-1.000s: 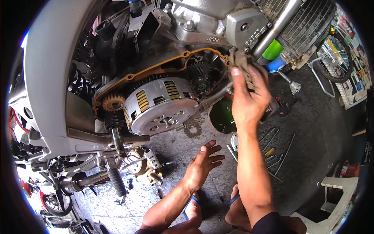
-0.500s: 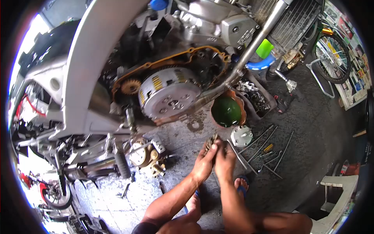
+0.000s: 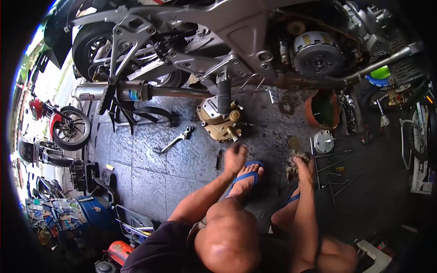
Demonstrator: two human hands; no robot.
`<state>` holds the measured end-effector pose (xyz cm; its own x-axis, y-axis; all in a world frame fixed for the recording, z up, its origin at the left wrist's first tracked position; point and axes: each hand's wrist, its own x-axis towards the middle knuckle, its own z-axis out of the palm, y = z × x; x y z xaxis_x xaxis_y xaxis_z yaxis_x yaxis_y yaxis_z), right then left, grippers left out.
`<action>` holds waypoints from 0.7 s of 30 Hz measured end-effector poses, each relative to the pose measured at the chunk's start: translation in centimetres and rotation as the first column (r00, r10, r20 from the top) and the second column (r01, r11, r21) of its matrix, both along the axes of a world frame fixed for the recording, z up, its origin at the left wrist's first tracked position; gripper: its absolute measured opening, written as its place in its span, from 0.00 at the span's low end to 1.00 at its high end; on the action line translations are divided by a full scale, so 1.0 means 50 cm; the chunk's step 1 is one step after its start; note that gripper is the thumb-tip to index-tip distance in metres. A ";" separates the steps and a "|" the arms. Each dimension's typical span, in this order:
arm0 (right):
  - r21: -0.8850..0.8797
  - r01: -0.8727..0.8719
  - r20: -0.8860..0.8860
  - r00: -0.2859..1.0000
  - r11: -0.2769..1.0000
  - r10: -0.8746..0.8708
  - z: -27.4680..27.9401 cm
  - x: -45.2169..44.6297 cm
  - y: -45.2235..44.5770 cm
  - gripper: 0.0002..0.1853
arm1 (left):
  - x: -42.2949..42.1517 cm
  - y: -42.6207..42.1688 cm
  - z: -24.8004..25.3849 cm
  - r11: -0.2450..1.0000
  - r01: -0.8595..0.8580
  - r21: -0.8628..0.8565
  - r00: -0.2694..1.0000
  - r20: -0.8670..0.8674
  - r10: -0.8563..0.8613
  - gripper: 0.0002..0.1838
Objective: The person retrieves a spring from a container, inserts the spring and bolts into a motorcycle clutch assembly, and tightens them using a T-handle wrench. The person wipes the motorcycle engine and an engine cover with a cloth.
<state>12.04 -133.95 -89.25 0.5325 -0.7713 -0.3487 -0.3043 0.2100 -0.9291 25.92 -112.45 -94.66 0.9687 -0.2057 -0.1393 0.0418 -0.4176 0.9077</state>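
My left hand (image 3: 235,159) is just below a gold engine side cover (image 3: 217,120) on the floor, a small gap apart from it. Its fingers are dark and blurred, so their shape cannot be made out. A dirty, crumpled rag (image 3: 291,171) hangs from my right hand (image 3: 305,169), whose fingers are closed on it. Right of that hand lie a round silver cover (image 3: 324,141) and several T-handle tools and a screwdriver (image 3: 339,169). Above, the motorcycle's exposed clutch (image 3: 318,54) shows in the open engine case.
The motorcycle frame (image 3: 241,36) and its exhaust muffler (image 3: 114,92) span the top. A cut-open container (image 3: 314,109) with dark liquid stands under the engine. A metal tool (image 3: 175,140) lies on the tiles. A red motorcycle (image 3: 68,125) stands at left, beside a blue drum (image 3: 84,211).
My hands, together on the rag before, are now apart. The left has moved toward the gold cover, while the right keeps the rag. The view has swung left.
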 end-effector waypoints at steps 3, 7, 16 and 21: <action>0.316 -0.046 -0.040 0.997 0.948 0.061 -0.017 0.023 0.018 0.09 | 0.117 0.055 0.041 0.941 -0.307 -0.143 0.943 0.086 0.320 0.16; 0.704 -0.230 -0.032 0.935 0.672 0.354 -0.081 0.128 0.098 0.13 | 0.330 0.096 -0.026 0.842 -0.488 0.229 0.831 0.416 0.369 0.22; 0.843 -0.178 -0.047 0.915 0.507 0.400 -0.130 0.312 0.244 0.25 | 0.650 0.107 -0.171 0.767 0.150 0.624 0.932 0.170 -0.320 0.24; 0.842 -0.279 0.055 0.896 0.462 0.440 -0.115 0.312 0.222 0.22 | 0.656 0.118 -0.150 0.753 0.216 0.622 0.939 0.078 -0.334 0.24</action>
